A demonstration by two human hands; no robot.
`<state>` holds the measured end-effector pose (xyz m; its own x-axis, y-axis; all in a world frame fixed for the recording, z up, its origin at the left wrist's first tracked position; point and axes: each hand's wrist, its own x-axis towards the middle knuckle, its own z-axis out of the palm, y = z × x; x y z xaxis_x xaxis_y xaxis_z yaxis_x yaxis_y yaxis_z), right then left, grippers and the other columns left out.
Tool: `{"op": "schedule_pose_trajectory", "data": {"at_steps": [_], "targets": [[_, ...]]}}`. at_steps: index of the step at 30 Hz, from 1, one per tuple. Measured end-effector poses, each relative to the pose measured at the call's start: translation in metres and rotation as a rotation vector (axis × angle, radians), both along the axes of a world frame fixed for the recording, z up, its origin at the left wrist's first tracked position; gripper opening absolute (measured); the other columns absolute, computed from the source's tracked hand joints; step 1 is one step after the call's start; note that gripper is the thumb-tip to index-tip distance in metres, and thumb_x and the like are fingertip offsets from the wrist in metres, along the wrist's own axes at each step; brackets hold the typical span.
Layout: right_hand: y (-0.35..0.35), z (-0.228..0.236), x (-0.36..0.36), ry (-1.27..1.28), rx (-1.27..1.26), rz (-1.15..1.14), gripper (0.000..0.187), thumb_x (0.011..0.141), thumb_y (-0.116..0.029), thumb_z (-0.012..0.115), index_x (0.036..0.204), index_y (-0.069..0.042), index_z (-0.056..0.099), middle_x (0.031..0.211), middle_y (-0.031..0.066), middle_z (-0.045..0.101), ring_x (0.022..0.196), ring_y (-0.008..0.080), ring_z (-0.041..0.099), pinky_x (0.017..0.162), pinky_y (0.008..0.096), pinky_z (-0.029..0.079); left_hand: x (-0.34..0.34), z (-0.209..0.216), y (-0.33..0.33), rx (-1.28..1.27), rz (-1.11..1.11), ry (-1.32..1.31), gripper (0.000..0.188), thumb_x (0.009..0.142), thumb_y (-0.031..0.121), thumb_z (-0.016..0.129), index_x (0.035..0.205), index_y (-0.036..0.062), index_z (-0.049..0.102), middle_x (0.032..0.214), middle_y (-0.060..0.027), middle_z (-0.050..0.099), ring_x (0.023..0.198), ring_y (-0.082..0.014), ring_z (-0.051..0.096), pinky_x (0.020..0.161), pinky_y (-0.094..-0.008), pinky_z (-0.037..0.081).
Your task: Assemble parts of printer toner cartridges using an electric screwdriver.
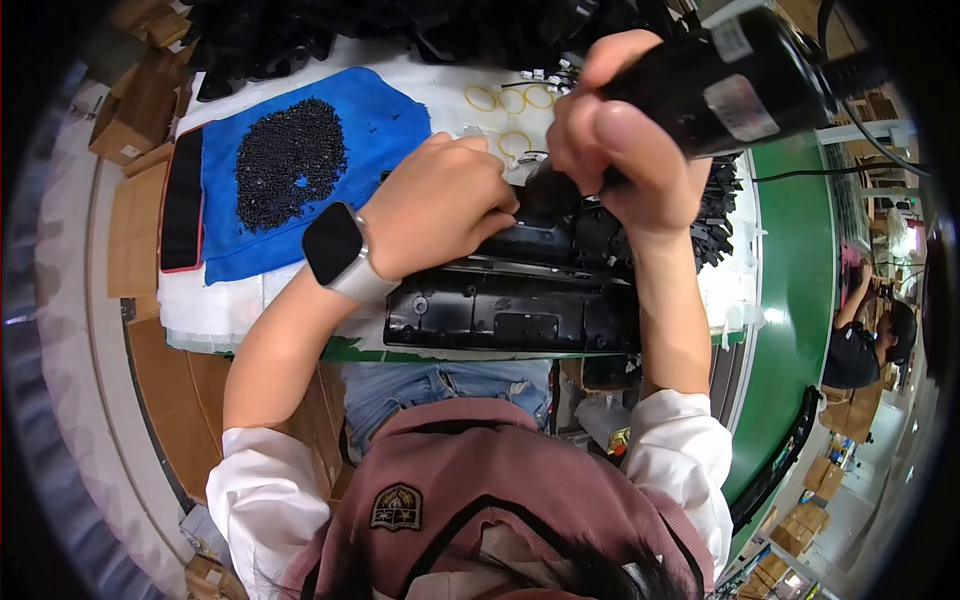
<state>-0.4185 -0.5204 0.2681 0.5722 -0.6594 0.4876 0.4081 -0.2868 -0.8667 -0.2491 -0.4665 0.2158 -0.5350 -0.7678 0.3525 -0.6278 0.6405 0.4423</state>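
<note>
My right hand [640, 140] is wrapped round a thick black electric screwdriver [690, 90] with pale labels. It is tilted, its cord end up to the right and its working end down towards a black plastic housing [530, 238]. My left hand [440, 205] rests at this housing with curled fingers, close to the screwdriver's lower end. What its fingertips hold, if anything, is hidden, and so is the screwdriver's tip. Nearer to me, along the table edge, lies a second long black plastic panel [510, 315]. A pile of tiny black screws [290, 165] is spread on a blue cloth [385, 100] to the left.
A phone-like flat dark thing with a red edge [181, 200] lies left of the cloth. Yellow rings of thin wire [512, 98] sit beyond my hands. Black parts heap up at the back [430, 30] and right [718, 210]. A cable [840, 172] crosses the right side; another person [865, 345] is farther off.
</note>
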Motion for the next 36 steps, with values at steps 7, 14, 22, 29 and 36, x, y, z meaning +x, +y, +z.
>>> {"op": "schedule_pose_trajectory", "data": {"at_steps": [7,14,22,29,36], "targets": [[-0.013,0.018,-0.040,-0.316,0.168,0.208,0.041,0.086,-0.039,0.056,0.113,-0.008,0.051,0.062,-0.0037,0.039,0.048,0.0084,0.039,0.059,0.0274,0.038,0.084,0.016,0.021,-0.273,0.781,-0.143,0.017,0.077,0.019,0.070,0.084,0.0034,0.067,0.075,-0.0108,0.060,0.073,-0.0294,0.060,0.062,-0.0370,0.047],[-0.012,0.017,-0.034,-0.309,0.175,0.235,0.040,0.087,-0.038,0.055,0.112,-0.007,0.048,0.062,-0.0032,0.040,0.048,0.0082,0.040,0.058,0.0283,0.040,0.116,-0.005,0.040,-0.087,0.911,-0.188,0.014,0.078,0.013,0.069,0.087,0.0023,0.066,0.076,-0.0111,0.059,0.068,-0.0271,0.058,0.060,-0.0345,0.046],[-0.010,0.017,-0.033,-0.238,0.082,0.211,0.039,0.088,-0.037,0.054,0.112,-0.006,0.048,0.061,-0.0031,0.041,0.046,0.0082,0.040,0.057,0.0279,0.040,0.109,-0.002,0.038,-0.209,0.907,-0.088,0.007,0.082,0.010,0.064,0.085,0.0037,0.066,0.077,-0.0109,0.059,0.068,-0.0298,0.058,0.060,-0.0356,0.046],[-0.006,0.019,-0.031,-0.265,0.086,0.199,0.040,0.087,-0.037,0.054,0.113,-0.007,0.047,0.061,-0.0033,0.041,0.046,0.0083,0.041,0.058,0.0281,0.040,0.103,-0.003,0.039,-0.221,0.883,-0.043,0.007,0.081,0.008,0.066,0.084,0.0024,0.067,0.075,-0.0114,0.059,0.061,-0.0266,0.057,0.055,-0.0327,0.044],[-0.007,0.021,-0.035,-0.254,0.059,0.202,0.041,0.087,-0.038,0.055,0.113,-0.007,0.048,0.061,-0.0034,0.041,0.047,0.0083,0.041,0.058,0.0280,0.040,0.099,-0.001,0.039,-0.206,0.896,0.049,0.011,0.081,0.009,0.068,0.084,-0.0009,0.067,0.071,-0.0110,0.060,0.058,-0.0207,0.058,0.056,-0.0278,0.045]]}}
